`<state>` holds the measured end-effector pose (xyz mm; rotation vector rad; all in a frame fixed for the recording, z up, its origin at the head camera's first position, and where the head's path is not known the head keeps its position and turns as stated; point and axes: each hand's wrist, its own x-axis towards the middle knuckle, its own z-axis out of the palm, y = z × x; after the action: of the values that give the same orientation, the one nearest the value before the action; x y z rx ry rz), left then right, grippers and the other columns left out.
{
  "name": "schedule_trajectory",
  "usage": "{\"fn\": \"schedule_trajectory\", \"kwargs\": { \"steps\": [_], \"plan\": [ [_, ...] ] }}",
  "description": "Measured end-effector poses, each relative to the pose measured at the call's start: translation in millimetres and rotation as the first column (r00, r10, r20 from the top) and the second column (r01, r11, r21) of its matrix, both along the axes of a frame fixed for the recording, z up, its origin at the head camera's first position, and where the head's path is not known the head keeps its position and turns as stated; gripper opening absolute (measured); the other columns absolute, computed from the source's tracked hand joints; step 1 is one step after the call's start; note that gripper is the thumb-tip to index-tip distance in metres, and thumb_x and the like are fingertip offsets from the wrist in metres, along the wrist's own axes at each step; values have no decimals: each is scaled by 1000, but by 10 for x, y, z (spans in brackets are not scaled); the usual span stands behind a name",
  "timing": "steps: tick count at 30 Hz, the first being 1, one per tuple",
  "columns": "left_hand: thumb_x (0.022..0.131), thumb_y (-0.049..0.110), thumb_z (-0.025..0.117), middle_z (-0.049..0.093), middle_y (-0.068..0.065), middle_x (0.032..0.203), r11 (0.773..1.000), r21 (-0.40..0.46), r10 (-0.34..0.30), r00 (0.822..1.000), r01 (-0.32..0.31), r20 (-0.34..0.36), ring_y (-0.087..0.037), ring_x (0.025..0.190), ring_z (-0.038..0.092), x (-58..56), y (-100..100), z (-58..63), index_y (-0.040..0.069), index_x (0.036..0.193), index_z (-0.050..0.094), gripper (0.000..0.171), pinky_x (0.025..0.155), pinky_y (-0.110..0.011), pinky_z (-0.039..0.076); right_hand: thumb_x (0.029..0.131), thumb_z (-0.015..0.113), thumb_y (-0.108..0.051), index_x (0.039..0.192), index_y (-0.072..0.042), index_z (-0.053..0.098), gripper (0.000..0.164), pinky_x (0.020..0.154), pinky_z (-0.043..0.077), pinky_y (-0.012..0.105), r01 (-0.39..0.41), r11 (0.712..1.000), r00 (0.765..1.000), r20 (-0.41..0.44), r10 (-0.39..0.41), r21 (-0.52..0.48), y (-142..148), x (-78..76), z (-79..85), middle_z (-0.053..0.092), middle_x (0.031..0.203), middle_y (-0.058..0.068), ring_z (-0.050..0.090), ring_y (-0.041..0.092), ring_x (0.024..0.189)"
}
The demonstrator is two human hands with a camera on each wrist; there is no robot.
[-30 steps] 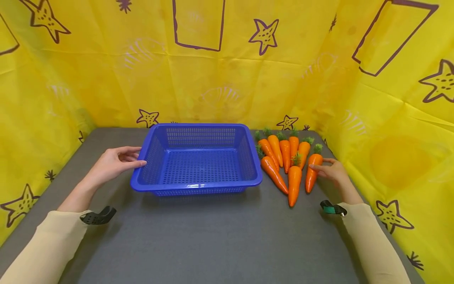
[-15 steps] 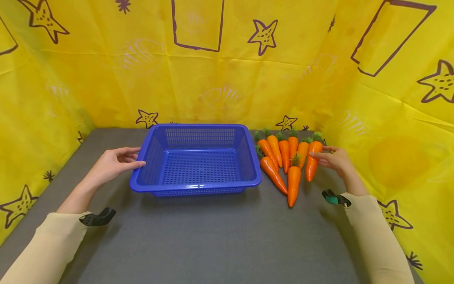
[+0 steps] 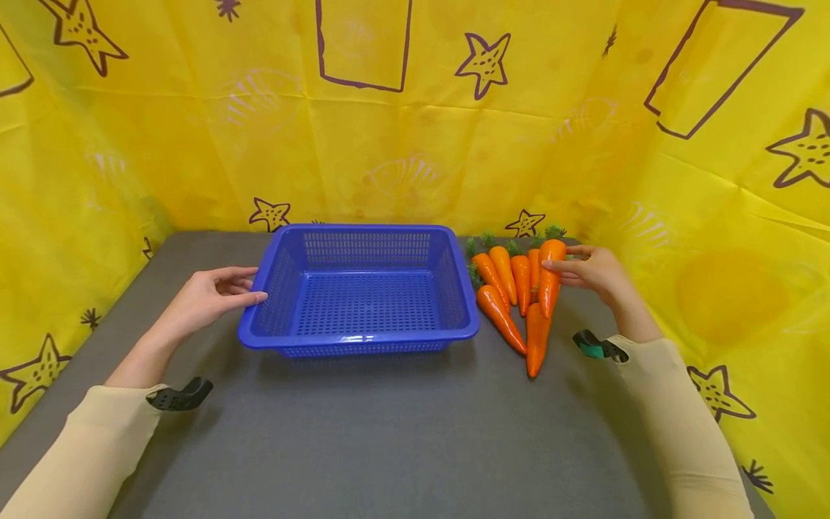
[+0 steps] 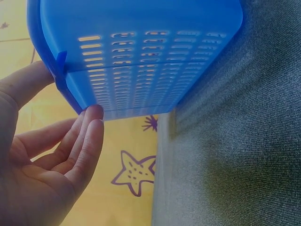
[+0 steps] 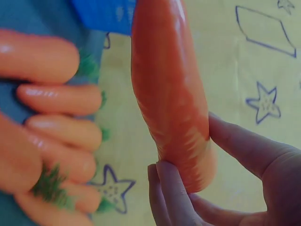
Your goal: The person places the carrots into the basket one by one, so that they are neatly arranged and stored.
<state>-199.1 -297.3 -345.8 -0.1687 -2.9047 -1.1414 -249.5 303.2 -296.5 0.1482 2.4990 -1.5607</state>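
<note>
My left hand (image 3: pixel 209 297) pinches the left rim of a blue perforated plastic basket (image 3: pixel 363 338). In the left wrist view, the thumb reaches over the basket's rim and the fingertips (image 4: pixel 95 113) lie against its outer wall. My right hand (image 3: pixel 599 274) holds an orange carrot (image 3: pixel 551 280) near its thick leafy end, tip pointing down, raised above the other carrots. The right wrist view shows thumb and fingers on opposite sides of this carrot (image 5: pixel 171 89). Several more carrots with green tops lie right of the basket, among them a front carrot (image 3: pixel 536 346) partly hidden by the held one.
A grey table (image 3: pixel 389 432) carries everything. Yellow cloth (image 3: pixel 363 166) printed with starfish encloses the back and both sides. The carrot cluster (image 3: pixel 498 317) sits close to the basket's right wall.
My right hand has lifted the carrot from the right edge of the cluster and moved it left, over the other carrots. My left hand and the basket have stayed in place.
</note>
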Motion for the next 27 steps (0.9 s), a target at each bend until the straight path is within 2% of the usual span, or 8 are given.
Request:
{"fn": "schedule_trajectory", "kwargs": {
  "steps": [3, 6, 9, 11, 15, 23, 27],
  "plan": [
    [80, 50, 70, 66, -14, 106, 1000, 9, 8, 1000, -8, 0, -7, 81, 62, -2, 3, -1, 6, 132, 55, 69, 68, -16, 51, 84, 72, -33, 146, 5, 25, 87, 79, 56, 24, -18, 1000, 1000, -6, 18, 20, -112, -26, 51, 61, 96, -3, 67, -1, 74],
    [80, 50, 70, 66, -14, 106, 1000, 7, 5, 1000, -5, 1, -7, 82, 62, -1, 4, -3, 6, 132, 54, 70, 68, -16, 51, 84, 72, -33, 146, 5, 27, 85, 78, 56, 23, -39, 999, 999, -16, 39, 35, -222, -53, 91, 63, 112, 13, 67, -1, 75],
    [80, 50, 70, 66, -14, 105, 1000, 8, 7, 1000, -7, 2, -8, 82, 62, 2, 5, -5, 6, 132, 54, 70, 68, -16, 51, 84, 72, -33, 145, 6, 27, 85, 77, 56, 23, -76, 996, 997, -18, 77, 42, -340, -83, 131, 49, 134, 27, 67, 1, 78],
    [80, 50, 70, 66, -14, 106, 1000, 8, 8, 1000, -8, 4, -10, 83, 62, 5, 6, -5, 6, 132, 54, 71, 68, -16, 51, 83, 72, -35, 146, 5, 27, 87, 78, 56, 24, -95, 993, 995, -16, 97, 63, -423, -106, 160, 42, 141, 28, 67, 3, 80],
    [79, 51, 70, 66, -15, 107, 1000, 11, 15, 1000, -16, 12, -14, 86, 63, 9, 17, 6, 6, 132, 54, 71, 69, -16, 51, 82, 74, -35, 146, 3, 29, 87, 79, 56, 26, -104, 992, 994, -13, 105, 65, -601, -159, 214, 44, 139, 28, 68, 8, 85],
    [79, 52, 70, 65, -15, 108, 1000, 18, 22, 1000, -22, 21, -19, 89, 62, 14, 20, 11, 5, 133, 53, 73, 68, -16, 51, 82, 74, -28, 146, 3, 29, 84, 77, 57, 27, -128, 991, 992, 5, 128, 37, -928, -305, 258, 46, 137, 27, 68, 9, 80],
    [79, 52, 70, 65, -16, 108, 999, 33, 16, 1000, -17, 25, -18, 88, 62, 9, 14, 3, 4, 133, 52, 74, 68, -15, 51, 82, 75, -26, 145, 4, 30, 83, 76, 57, 28, -147, 989, 989, 6, 146, 18, -1083, -349, 266, 51, 133, 27, 68, 10, 80]
  ]
}}
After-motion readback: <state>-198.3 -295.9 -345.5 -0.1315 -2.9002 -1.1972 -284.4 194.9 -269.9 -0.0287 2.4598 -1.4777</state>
